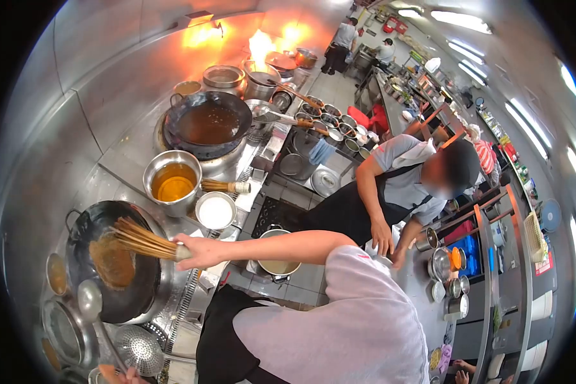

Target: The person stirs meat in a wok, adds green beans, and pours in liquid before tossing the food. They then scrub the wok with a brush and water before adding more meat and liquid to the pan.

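Observation:
My right hand (198,250) is wrapped round the butt of a bamboo wok brush (141,240). The brush's splayed bristles reach over a dark wok (86,221), at the edge of the brownish liquid (112,265) lying in it. Low in the view, partly cut off by the frame's edge, my left hand (132,376) is closed on the handle of a metal ladle (90,301). The ladle's bowl is at the wok's near rim. Beside that handle lies a perforated skimmer (139,351).
A pot of amber oil (173,182), a bowl of white contents (215,211) and a second bamboo brush (224,186) stand past the wok. Another wok (208,118) sits farther along, with flames (261,48) behind. A co-worker (409,179) stands close by at a counter.

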`<move>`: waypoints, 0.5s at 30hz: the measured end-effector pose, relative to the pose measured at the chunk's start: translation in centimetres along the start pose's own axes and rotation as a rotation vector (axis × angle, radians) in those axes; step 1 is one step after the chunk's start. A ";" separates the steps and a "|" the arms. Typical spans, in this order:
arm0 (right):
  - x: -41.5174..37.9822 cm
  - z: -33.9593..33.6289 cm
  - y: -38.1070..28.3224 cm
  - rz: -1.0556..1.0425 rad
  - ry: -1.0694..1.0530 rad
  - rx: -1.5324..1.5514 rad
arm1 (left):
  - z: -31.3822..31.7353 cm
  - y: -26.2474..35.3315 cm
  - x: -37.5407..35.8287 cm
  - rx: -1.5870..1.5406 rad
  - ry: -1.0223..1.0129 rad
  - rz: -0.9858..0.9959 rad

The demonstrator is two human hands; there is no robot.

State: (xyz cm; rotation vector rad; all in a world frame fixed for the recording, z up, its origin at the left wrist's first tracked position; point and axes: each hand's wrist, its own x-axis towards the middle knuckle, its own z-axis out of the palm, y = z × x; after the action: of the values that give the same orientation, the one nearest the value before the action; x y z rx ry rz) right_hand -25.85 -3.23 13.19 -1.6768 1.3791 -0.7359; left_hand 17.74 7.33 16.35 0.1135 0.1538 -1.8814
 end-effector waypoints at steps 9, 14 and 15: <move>9.3 9.4 -3.6 -0.207 -0.141 -0.478 | -4.7 -2.8 3.0 -0.104 0.085 -0.059; 17.2 13.8 0.3 -0.165 -0.125 -0.795 | -2.3 -3.6 3.5 -0.155 0.136 -0.031; 17.0 15.5 -0.2 -0.206 -0.068 -0.849 | -2.0 -3.5 3.5 -0.175 0.147 -0.022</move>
State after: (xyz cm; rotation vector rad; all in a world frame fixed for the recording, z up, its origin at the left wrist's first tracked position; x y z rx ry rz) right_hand -8.82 -16.23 4.75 -2.4924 1.5976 -0.1751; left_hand 13.35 5.49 13.97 0.1308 0.4209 -1.8723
